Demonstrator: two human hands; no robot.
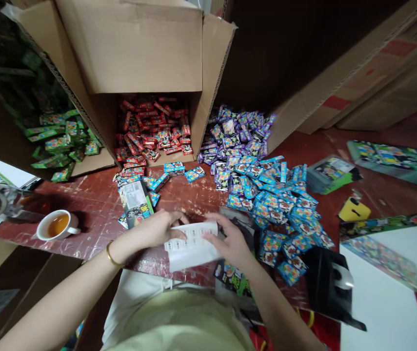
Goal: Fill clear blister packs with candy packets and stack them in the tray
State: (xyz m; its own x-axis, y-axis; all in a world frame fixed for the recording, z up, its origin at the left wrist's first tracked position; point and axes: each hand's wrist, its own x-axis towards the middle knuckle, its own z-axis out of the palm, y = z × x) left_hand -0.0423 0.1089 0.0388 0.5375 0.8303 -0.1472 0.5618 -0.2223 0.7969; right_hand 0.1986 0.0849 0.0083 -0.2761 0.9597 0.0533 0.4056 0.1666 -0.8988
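A white sheet of round printed stickers (192,253) is held over the table's front edge, its lower part hanging blank. My left hand (162,228) is closed on its upper left side, fingers bent over the sheet. On the right side, my right hand (232,239) grips it with the thumb on top. Left of the sheet lies a printed packet (135,201) with a pale label, on some blue sweet packets. Another dark packet (232,278) with green lettering lies below my right hand, partly hidden by the forearm.
Cardboard boxes hold green (60,141), red (153,126) and purple sweet packets (243,129). Blue packets (274,190) are heaped to the right. A cup of tea (57,225) stands at left. A black tape dispenser (327,282) and a yellow object (354,209) are at right.
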